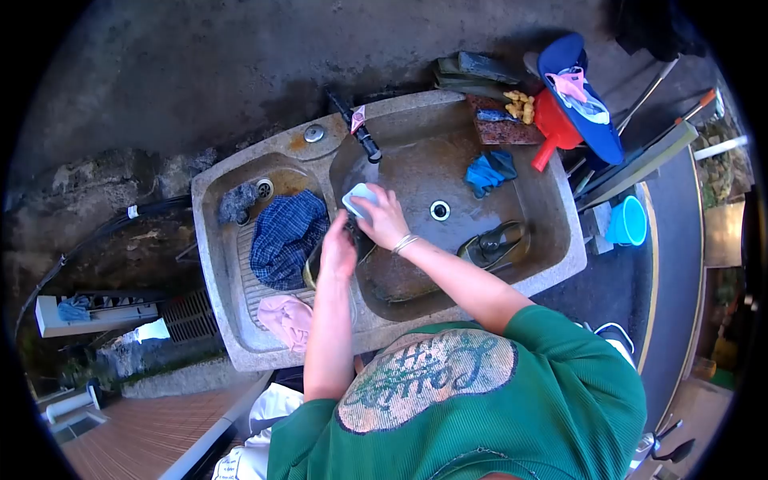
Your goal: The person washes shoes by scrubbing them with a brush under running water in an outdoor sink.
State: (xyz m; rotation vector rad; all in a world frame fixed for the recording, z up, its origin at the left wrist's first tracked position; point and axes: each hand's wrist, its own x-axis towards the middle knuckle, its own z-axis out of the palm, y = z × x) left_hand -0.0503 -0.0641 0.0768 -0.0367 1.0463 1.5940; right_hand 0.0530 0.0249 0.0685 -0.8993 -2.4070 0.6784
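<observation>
Below the black tap, my right hand is closed on a small white block-like thing with rounded corners. I cannot make out whether it is a bar of soap or a small dish. Close by on the left is my left hand, its fingers blurred near the white thing; whether they hold anything is unclear. A dark shoe with a pale edge lies partly hidden behind my left forearm. Another dark shoe rests in the right basin of the stone sink, near a round drain.
Dark blue checked cloth, a pink cloth and a grey cloth lie in the ribbed left basin. A blue cloth is in the right basin. A red dipper and ginger-like roots sit at the back right corner.
</observation>
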